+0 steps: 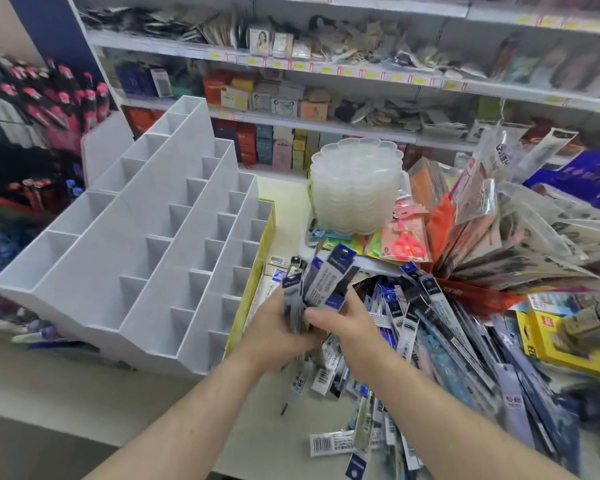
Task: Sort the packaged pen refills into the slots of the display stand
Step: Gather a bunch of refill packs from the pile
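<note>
Slots of the white tiered plastic display stand at the left face upward and step down toward the person, so each row can be reached from above; every slot in view holds nothing, which suggests the sorting has hardly begun. Just to the right of the stand, a yellow cardboard tray holds a few loose packets against its wall. The left hand is curled around a bundle of long, narrow pen refill packets with dark blue header cards, held roughly upright with the headers uppermost, probably so that the printed labels can be read and compared. The right hand meets the bundle from the other side, thumb across its lower part and fingers wrapped behind, apparently squaring the packets or separating one type from the rest. Below and to the right of both hands, the remaining heap of packaged refills lies fanned across the pale countertop, within easy reach for the next pick. Behind the heap stand a stack of translucent scalloped plastic trays and, further right, a spread of clear-bagged stationery.
</note>
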A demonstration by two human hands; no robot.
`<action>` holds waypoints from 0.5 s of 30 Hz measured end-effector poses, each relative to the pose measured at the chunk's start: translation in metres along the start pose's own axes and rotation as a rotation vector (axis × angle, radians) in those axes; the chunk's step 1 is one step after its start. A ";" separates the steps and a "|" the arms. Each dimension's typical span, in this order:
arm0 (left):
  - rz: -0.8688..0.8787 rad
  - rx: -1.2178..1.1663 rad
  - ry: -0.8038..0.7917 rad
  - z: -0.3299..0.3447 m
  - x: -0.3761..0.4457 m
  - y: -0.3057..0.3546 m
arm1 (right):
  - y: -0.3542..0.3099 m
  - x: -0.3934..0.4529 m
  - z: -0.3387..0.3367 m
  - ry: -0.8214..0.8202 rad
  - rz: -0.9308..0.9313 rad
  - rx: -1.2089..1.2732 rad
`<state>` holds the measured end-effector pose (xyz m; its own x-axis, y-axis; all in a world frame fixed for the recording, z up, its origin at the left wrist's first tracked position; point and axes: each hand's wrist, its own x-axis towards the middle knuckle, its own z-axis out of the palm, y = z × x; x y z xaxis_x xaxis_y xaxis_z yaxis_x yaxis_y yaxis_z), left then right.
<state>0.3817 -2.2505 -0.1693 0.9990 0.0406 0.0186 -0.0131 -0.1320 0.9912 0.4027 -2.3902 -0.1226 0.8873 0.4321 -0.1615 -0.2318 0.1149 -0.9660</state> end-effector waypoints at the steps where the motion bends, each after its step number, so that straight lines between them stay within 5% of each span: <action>1: -0.005 -0.001 0.008 0.002 -0.003 -0.006 | 0.003 -0.002 0.000 0.006 0.019 0.018; 10: -0.005 0.105 0.032 0.020 -0.015 -0.035 | 0.010 -0.015 0.011 -0.020 0.133 0.017; 15: -0.078 0.188 0.170 0.018 -0.017 -0.026 | 0.002 -0.016 0.022 -0.024 0.185 0.223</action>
<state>0.3657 -2.2655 -0.1981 0.9749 0.2218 -0.0192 0.0877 -0.3030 0.9489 0.3794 -2.3767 -0.1177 0.8129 0.4845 -0.3233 -0.4729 0.2249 -0.8519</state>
